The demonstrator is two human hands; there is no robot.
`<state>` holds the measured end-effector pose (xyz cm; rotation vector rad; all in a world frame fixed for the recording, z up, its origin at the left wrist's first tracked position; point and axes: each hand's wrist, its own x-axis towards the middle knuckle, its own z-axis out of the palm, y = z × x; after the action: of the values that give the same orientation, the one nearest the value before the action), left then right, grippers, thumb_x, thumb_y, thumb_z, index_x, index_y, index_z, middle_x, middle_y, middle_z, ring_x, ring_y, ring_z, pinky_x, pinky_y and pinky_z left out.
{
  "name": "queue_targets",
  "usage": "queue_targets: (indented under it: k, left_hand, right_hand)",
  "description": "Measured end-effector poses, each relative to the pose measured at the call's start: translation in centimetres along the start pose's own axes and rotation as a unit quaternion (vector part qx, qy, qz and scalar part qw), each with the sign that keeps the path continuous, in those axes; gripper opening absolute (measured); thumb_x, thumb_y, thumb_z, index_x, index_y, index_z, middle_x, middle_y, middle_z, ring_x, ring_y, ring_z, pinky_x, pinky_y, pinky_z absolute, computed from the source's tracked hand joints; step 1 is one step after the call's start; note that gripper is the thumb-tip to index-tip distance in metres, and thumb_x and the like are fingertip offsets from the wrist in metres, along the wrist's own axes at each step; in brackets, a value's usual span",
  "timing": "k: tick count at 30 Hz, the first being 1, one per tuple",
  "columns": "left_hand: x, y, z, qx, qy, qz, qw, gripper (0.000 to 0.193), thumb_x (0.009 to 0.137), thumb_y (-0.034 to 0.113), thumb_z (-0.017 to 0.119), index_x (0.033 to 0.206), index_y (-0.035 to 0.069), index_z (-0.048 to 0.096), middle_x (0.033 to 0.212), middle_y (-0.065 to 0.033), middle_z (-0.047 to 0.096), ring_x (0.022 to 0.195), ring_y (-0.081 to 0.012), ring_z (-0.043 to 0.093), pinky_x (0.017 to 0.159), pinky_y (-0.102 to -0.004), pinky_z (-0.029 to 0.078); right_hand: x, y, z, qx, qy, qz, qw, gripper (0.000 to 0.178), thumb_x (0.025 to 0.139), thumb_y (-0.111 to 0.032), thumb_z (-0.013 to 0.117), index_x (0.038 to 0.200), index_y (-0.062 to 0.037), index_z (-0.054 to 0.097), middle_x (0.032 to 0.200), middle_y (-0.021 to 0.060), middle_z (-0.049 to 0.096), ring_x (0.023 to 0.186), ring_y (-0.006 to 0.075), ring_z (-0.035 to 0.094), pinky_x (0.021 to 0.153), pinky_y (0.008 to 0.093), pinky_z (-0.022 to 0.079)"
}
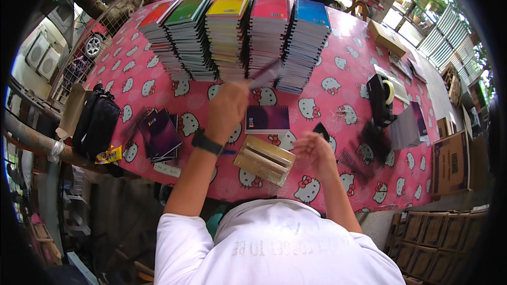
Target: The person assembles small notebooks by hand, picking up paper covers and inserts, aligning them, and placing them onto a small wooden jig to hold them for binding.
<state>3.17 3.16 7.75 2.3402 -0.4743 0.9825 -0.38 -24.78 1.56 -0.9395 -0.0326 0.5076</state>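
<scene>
My left hand (229, 108) is closed on a thin purple flat piece (266, 74), smeared by motion and raised in front of the notebook stacks. Its exact kind cannot be made out. Below it, a dark purple notebook (268, 119) lies flat on the table. Nearer to me sits a brown slotted block (264, 161), tilted slightly. My right hand (315, 150) hovers just right of the block, fingers loosely apart and nothing in them. A small black pointed piece (322, 130) lies beyond its fingertips, and a blue pen (228, 152) lies left of the block.
Tall stacks of spiral notebooks, including a yellow-covered one (228, 5), line the far side of the pink table (338, 37). Purple notebooks (161, 134) and a black bag (96, 121) are at left. Black binding coils (372, 150), clear sheets (405, 132) and a tape dispenser (379, 97) sit right.
</scene>
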Motion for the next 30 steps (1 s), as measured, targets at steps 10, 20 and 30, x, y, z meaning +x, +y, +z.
queue_targets:
  k: [10, 20, 30]
  left_hand:
    - [-8.2, 5.2, -1.7, -0.104, -0.041, -0.081, 0.990, 0.038, 0.081, 0.003, 0.063, 0.119, 0.006, 0.061, 0.126, -0.0072, 0.056, 0.114, -0.0218, 0.052, 0.099, -0.0365, 0.039]
    - [-10.5, 3.9, -0.3, -0.324, -0.118, -0.290, 0.893, 0.015, 0.087, 0.004, 0.060, 0.100, 0.001, 0.066, 0.095, -0.0074, 0.069, 0.088, -0.0139, 0.063, 0.081, -0.0260, 0.047]
    - [-11.6, 4.3, -0.3, -0.334, -0.124, -0.259, 0.898, 0.019, 0.086, 0.010, 0.065, 0.103, 0.001, 0.066, 0.100, -0.0065, 0.066, 0.090, -0.0135, 0.061, 0.080, -0.0256, 0.047]
  right_hand:
    - [-1.7, 1.7, 5.1, -0.333, 0.086, -0.185, 0.921, 0.055, 0.082, 0.012, 0.059, 0.132, -0.0053, 0.045, 0.118, 0.0071, 0.059, 0.101, 0.0119, 0.059, 0.085, 0.0245, 0.047]
    - [-4.4, 4.0, 2.6, -0.402, 0.031, -0.261, 0.877, 0.044, 0.083, 0.011, 0.058, 0.124, -0.0026, 0.052, 0.105, 0.0129, 0.069, 0.099, 0.0159, 0.065, 0.084, 0.0258, 0.050]
    - [-5.2, 4.1, 2.7, -0.433, 0.048, -0.294, 0.851, 0.039, 0.082, 0.011, 0.061, 0.118, -0.0008, 0.055, 0.104, 0.0123, 0.069, 0.096, 0.0149, 0.065, 0.082, 0.0256, 0.051]
